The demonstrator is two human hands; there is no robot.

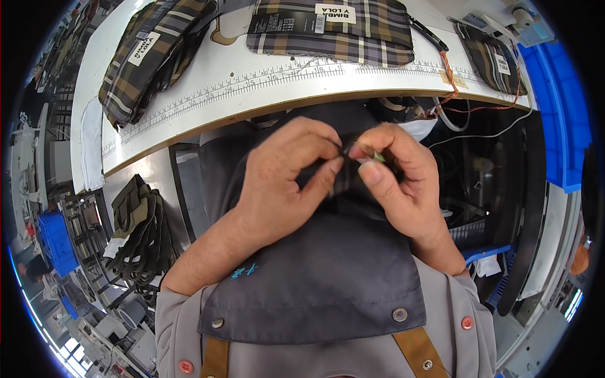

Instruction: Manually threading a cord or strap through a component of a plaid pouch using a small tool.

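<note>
The person's two bare hands meet above the dark grey cloth apron (315, 271), at the centre of the view. The left hand (287, 167) has its thumb and index finger almost together, pinching a thin, dark, blurred piece (343, 152). The right hand (406, 179) is also nearly closed, and between its thumb and index finger it has hold of a small bright-green piece (379, 157).

The dark piece lies at 3 o'clock from the left fingertips and at about 9 o'clock from the right ones, so both hands are similarly near; the green piece belongs closer to the right hand. The long axis of the dark piece (it is too small and blurred) cannot be told.

At 12 o'clock, on the white table with ruler markings (252, 96), lies a stack of brown-and-black plaid fabric pieces (378, 41).
</note>
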